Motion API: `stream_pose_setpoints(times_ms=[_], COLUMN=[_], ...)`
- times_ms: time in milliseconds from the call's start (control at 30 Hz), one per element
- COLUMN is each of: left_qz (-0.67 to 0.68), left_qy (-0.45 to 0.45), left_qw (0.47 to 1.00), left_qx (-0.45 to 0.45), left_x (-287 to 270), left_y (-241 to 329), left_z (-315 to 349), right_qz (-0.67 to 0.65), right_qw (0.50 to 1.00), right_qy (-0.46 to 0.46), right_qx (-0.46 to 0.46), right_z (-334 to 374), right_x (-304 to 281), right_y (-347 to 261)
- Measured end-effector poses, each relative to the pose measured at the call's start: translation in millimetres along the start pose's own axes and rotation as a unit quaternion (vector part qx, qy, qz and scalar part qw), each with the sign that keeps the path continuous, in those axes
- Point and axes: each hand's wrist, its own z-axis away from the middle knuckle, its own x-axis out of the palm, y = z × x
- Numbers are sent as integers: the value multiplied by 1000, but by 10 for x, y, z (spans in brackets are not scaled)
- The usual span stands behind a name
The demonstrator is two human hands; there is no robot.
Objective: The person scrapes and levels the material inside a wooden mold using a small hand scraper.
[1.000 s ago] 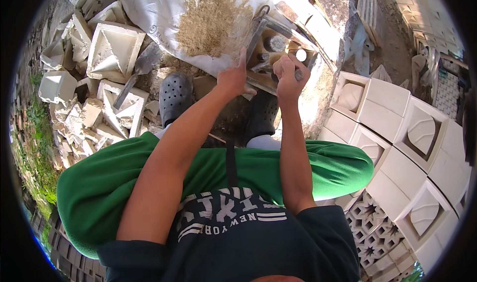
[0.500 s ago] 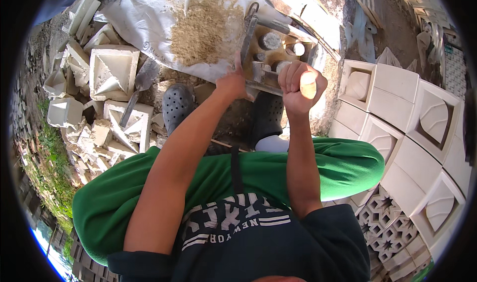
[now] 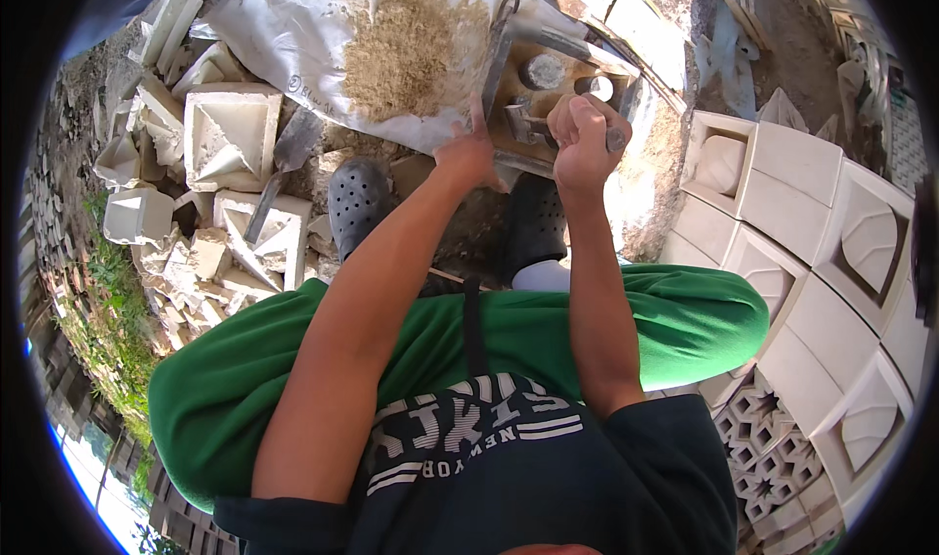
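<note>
The fingers of my right hand (image 3: 587,144) clamp a hammer (image 3: 519,122) over a grey mould (image 3: 498,66), my left hand (image 3: 468,155) spreading its fingers at the near-left corner; the hammer, likely stiff and head-heavy, is best gripped low on the handle (image 3: 614,140)

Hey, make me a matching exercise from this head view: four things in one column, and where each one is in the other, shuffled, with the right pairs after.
Things
1. Hammer-like tool
2. Sand heap
3. Trowel
4. Left hand

Places
A. By broken pale blocks at the picture's left
B. Gripped in the right hand
C. At the near left corner of the mould
D. On the white sheet

Right pairs: 1-B, 2-D, 3-A, 4-C
</note>
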Motion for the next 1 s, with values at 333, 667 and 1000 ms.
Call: stream_pose_setpoints(times_ms=[333,667,1000], left_qz=[44,-12,-75], left_qy=[-53,-16,-51], left_qw=[997,998,992], left_qx=[44,53,89], left_x=[33,37,4], left_y=[-88,-93,-31], left_z=[-183,-208,-249], right_qz=[66,66,18], right_qw=[995,996,997], right_qy=[-61,-62,-67], right_qx=[-32,9,33], right_z=[-168,-94,-88], right_x=[-39,-87,-246], right_y=[41,87,221])
